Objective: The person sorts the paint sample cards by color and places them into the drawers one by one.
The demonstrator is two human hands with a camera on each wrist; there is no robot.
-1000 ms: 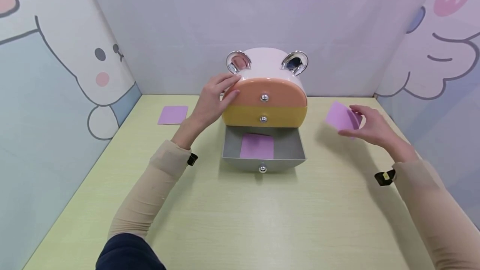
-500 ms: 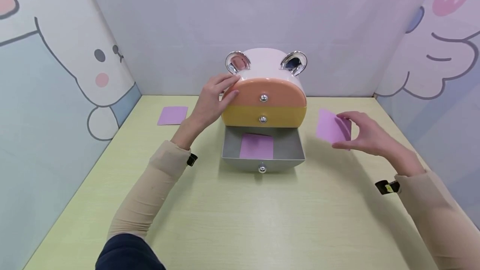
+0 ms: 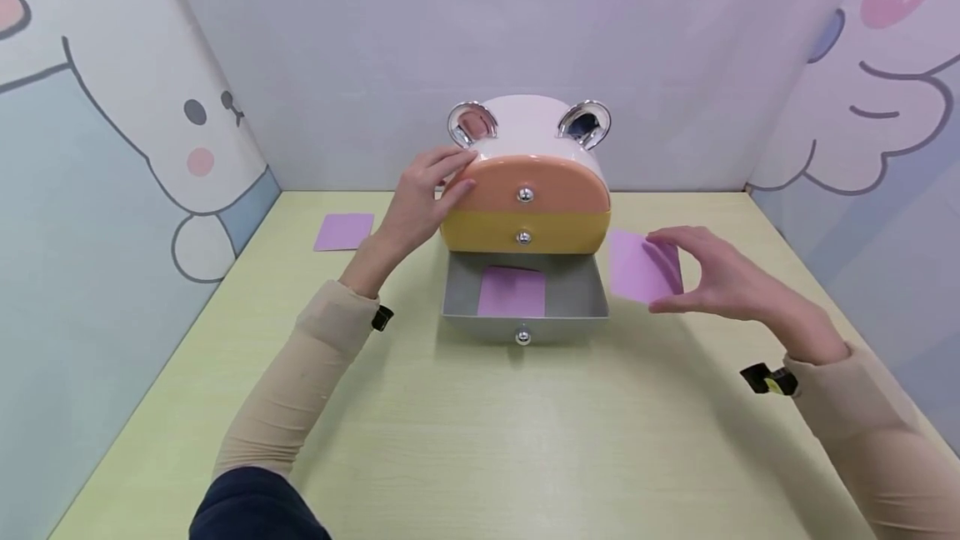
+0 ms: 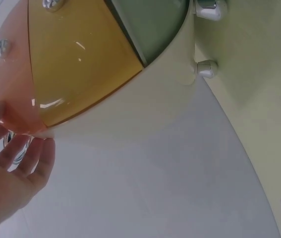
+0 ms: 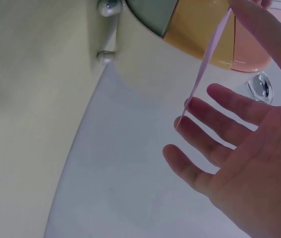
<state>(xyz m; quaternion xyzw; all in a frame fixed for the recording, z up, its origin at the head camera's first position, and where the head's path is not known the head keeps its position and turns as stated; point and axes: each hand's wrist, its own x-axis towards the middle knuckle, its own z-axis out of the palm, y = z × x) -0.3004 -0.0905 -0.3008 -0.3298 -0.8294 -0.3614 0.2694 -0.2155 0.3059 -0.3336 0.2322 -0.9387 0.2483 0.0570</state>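
Observation:
A small bear-eared drawer box (image 3: 528,127) stands at the back of the table, its orange and yellow drawers closed and its grey bottom drawer (image 3: 465,286) pulled out. One square purple paper (image 3: 513,293) lies in that drawer. My left hand (image 3: 420,198) steadies the box at its upper left, thumb on the orange front (image 4: 11,89) and fingers round the side. To the right of the drawer, my right hand (image 3: 723,277) holds another purple paper (image 3: 641,267) by opposite edges between thumb and fingers, slightly bowed and above the table. The right wrist view shows this paper (image 5: 207,59) nearly edge-on.
A third purple paper (image 3: 344,232) lies flat on the table left of the box. Pale walls with cartoon animals (image 3: 198,161) enclose the table (image 3: 525,440) at the back and both sides. The box stands on short silver feet (image 4: 207,69).
My right hand has moved left and slightly toward me, bringing its purple paper close to the open drawer's right side. The left hand stays on the box.

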